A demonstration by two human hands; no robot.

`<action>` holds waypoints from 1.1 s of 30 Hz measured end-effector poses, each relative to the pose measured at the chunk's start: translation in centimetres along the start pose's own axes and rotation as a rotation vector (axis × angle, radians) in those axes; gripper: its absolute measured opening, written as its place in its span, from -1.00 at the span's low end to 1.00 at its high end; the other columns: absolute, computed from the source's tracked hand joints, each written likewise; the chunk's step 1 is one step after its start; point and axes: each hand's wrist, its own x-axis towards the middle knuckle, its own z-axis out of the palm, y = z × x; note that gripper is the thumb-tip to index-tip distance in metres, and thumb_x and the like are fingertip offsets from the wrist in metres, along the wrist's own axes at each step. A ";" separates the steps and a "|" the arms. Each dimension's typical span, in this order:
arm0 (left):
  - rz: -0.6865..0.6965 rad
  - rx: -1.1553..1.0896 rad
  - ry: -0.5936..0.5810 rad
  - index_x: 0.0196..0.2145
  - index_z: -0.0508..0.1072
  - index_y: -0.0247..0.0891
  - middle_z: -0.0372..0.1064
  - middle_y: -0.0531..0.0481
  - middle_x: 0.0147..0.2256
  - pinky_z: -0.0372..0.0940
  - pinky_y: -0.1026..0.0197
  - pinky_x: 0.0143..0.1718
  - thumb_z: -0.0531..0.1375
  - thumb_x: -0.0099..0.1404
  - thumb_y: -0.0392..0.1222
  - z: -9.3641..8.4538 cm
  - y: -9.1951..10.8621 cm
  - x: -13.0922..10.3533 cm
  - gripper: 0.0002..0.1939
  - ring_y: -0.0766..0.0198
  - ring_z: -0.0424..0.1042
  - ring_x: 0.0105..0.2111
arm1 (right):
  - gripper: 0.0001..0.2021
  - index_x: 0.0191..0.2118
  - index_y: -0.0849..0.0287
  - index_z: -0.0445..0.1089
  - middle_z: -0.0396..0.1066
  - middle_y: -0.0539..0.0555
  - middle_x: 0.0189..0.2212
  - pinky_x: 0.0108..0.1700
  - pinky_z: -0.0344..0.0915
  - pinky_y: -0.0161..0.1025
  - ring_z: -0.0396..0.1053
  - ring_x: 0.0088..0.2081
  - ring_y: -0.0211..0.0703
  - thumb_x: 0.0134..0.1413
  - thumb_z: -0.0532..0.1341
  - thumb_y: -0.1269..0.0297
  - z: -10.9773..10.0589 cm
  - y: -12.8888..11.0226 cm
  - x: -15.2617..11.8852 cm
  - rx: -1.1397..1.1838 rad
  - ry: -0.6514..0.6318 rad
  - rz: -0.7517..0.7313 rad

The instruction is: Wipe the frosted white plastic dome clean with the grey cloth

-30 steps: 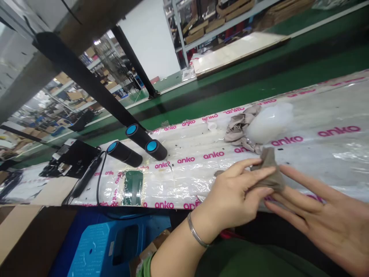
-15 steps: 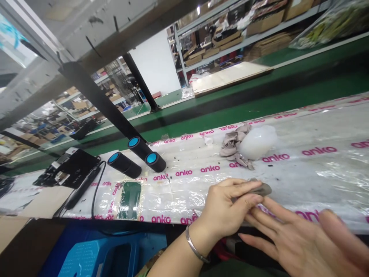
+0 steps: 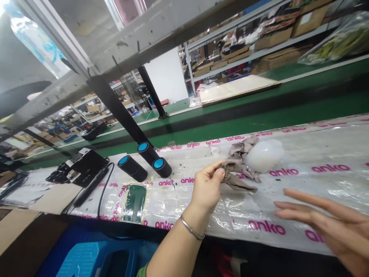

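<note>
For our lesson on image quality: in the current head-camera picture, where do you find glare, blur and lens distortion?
Head view: glare streaks the clear plastic sheet; the right hand is motion-blurred at the edge; the left hand pinching the grey cloth is sharp; wide-angle distortion tilts the black post.

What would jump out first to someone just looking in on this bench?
The left hand at centre pinches a grey-brown cloth piece beside a crumpled cloth pile. The right hand hovers open, low right. Three black cylinders with blue ends lie to the left on the anko-printed plastic sheet.

Plastic-covered bench [image 3: 317, 154]: cloth pile [image 3: 240, 154], black cylinders [image 3: 145, 163].
</note>
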 end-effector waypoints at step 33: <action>-0.104 -0.075 -0.189 -0.21 0.59 -0.36 0.61 -0.20 -0.24 0.52 0.03 -0.09 0.30 0.21 -0.15 8.9 -2.3 -7.4 -0.75 0.08 0.61 -0.23 | -0.24 0.29 -0.15 0.22 0.14 0.11 0.24 0.03 0.44 -0.15 0.20 0.22 0.11 0.12 0.01 -0.47 4.8 -0.6 0.3 0.464 -0.042 0.026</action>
